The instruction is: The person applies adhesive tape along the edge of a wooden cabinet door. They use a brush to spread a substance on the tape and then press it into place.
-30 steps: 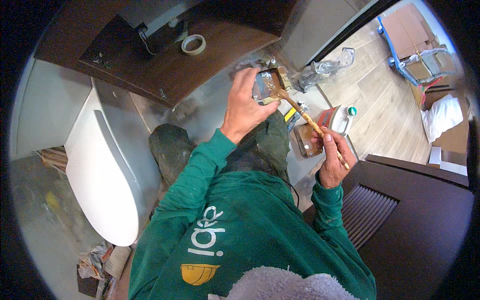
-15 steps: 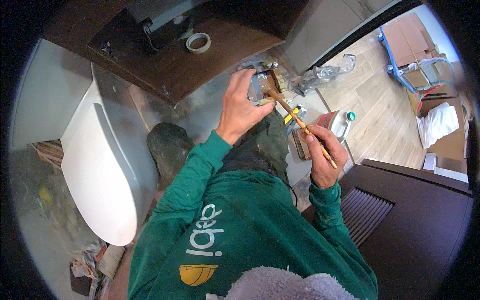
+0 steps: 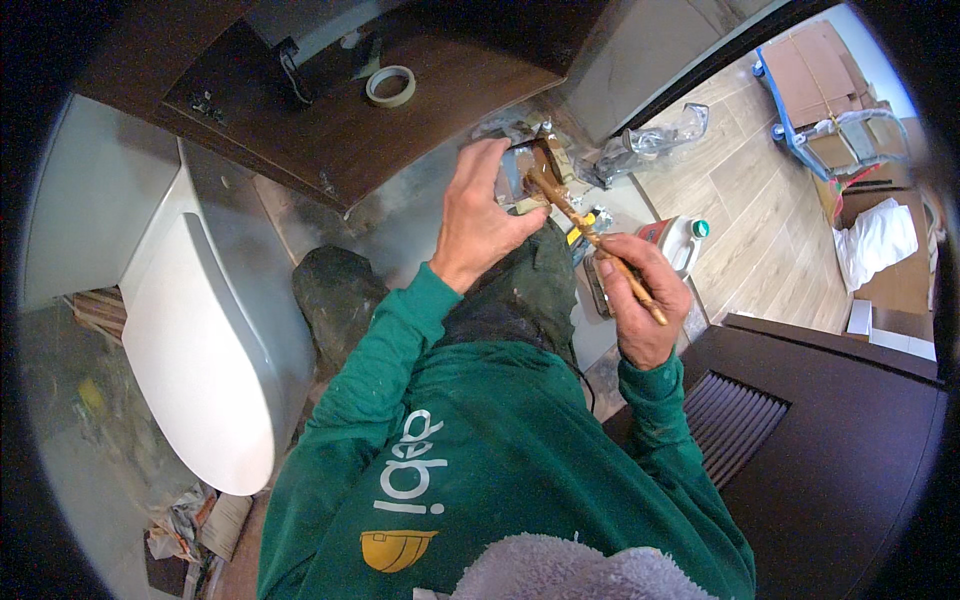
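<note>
Brush (image 3: 574, 214), brown-coated, is grasped in the right hand (image 3: 645, 300), its handle pinched between thumb and fingers, its head meeting a small container (image 3: 514, 172). The left hand (image 3: 480, 215) grasps that container, fingers round the far side and thumb at the near side. All 3 parts of this hold, brush, container and hands, look clear of the pale slab (image 3: 628, 198); a jug (image 3: 680, 238) stands by the slab's right edge.

To work well here, I would brace the container firmly, with its open side level, draw the bristles lightly against a wall to shed excess, and angle drips away from the trousers (image 3: 515, 300).

Brown bristles and brown smears merge, so the head's outline and the load on it are unclear. The container's far side and depth cannot be made out; its kind is uncertain. A tray (image 3: 595, 287) is mostly hidden behind the right hand.
</note>
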Motion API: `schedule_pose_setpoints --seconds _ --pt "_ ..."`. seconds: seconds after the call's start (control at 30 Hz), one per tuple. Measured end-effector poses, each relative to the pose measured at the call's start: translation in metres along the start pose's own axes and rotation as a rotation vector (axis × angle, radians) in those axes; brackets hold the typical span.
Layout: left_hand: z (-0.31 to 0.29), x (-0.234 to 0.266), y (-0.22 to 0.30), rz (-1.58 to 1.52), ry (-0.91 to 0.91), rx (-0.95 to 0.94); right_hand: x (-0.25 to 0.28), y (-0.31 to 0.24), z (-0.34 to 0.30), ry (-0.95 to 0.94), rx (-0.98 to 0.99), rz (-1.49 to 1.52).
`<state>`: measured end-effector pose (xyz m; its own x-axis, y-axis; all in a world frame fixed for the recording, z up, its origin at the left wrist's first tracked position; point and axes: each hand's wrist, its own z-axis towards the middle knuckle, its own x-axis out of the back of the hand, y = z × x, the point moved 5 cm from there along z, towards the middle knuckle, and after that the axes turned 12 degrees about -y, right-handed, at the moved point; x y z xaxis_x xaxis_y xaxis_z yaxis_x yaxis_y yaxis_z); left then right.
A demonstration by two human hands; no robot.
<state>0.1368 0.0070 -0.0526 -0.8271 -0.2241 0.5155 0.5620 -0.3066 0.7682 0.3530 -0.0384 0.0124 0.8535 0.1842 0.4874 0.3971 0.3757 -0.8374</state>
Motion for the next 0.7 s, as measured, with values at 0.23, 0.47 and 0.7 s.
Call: schedule_pose_setpoints --seconds 0.23,0.47,0.7 --pt "0.002 0.001 -0.004 0.036 0.027 0.006 0.0 0.0 -0.009 -0.058 -0.001 -0.029" --pt "0.003 0.001 -0.005 0.039 0.01 0.008 0.021 -0.015 -0.005 -0.038 0.024 -0.015" --pt "0.003 -0.001 0.002 0.005 -0.009 -0.02 0.006 -0.013 0.007 -0.087 0.046 -0.054"
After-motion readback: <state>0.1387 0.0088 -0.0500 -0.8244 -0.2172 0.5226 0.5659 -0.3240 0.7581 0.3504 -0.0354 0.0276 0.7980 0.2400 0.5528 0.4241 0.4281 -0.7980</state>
